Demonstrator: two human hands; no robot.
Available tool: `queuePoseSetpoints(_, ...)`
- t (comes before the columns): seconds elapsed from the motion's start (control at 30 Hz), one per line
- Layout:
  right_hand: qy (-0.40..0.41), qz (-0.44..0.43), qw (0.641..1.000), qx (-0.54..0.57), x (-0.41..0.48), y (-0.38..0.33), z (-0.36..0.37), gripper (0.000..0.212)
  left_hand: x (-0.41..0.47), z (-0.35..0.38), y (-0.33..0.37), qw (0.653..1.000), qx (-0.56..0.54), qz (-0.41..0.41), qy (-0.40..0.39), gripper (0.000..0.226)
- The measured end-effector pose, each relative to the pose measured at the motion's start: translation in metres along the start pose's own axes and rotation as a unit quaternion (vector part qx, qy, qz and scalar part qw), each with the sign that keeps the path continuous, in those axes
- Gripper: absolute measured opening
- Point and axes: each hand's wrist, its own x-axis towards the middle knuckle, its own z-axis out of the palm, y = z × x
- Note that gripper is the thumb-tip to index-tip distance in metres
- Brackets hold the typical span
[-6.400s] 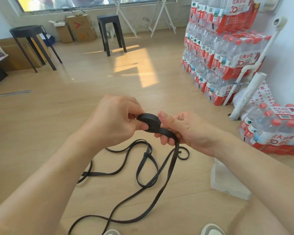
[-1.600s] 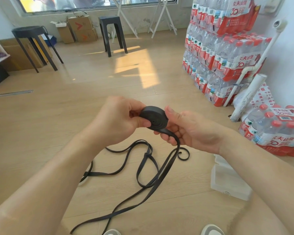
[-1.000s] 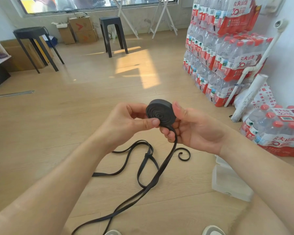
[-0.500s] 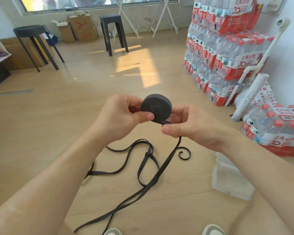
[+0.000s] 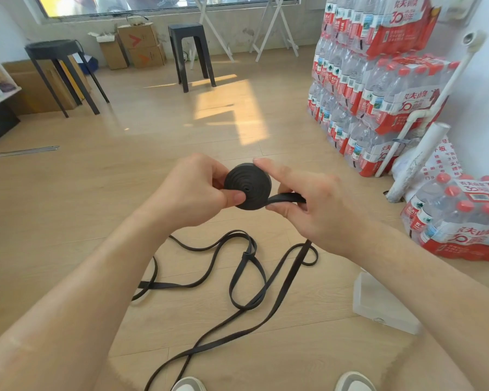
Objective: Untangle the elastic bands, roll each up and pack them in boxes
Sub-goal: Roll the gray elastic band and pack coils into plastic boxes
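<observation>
A black elastic band is wound into a flat spiral roll [image 5: 251,187] held above the floor. My left hand [image 5: 192,193] pinches the roll, thumb on its face near the centre. My right hand [image 5: 314,204] touches the roll's top edge with the index finger and holds the free strip [image 5: 287,198] coming off its underside. The rest of the band [image 5: 246,280] trails down behind my right hand and lies in loose tangled loops on the wooden floor. A translucent plastic box [image 5: 378,303] sits on the floor under my right forearm.
Stacked packs of water bottles [image 5: 378,80] stand along the right wall, with another pack [image 5: 460,218] and white tubes [image 5: 415,162] closer by. Two dark stools [image 5: 62,69] [image 5: 191,52] and cardboard boxes [image 5: 139,46] are at the back. My shoes [image 5: 187,385] show at the bottom edge.
The roll has grown thicker and now faces me. My right hand has shifted, its index finger now on the roll's top edge. The loose band on the floor has shortened.
</observation>
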Motion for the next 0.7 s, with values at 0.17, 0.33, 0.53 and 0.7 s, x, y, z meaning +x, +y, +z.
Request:
queuePoseSetpoints(0.17, -0.047, -0.025, 0.999, -0.001, 0.002, -0.002, 0.001, 0.063, -0.002, -0.006, 0.002, 0.996, 0.047, -0.008, -0.081, 0.008)
queuePoseSetpoints(0.33, -0.037, 0.015, 0.998, 0.053, 0.004, -0.003, 0.002, 0.058, -0.003, -0.004, -0.002, 0.994, 0.035, 0.009, -0.105, 0.01)
queuePoseSetpoints(0.53, 0.025, 0.195, 0.961, 0.194, 0.008, -0.005, -0.006, 0.047, -0.002, 0.007, -0.007, 0.992, 0.007, 0.125, 0.011, 0.047)
queuePoseSetpoints(0.7, 0.017, 0.276, 0.903, 0.329, 0.01, -0.007, -0.01, 0.028, -0.008, 0.014, -0.002, 0.923, 0.162, 0.329, 0.113, 0.046)
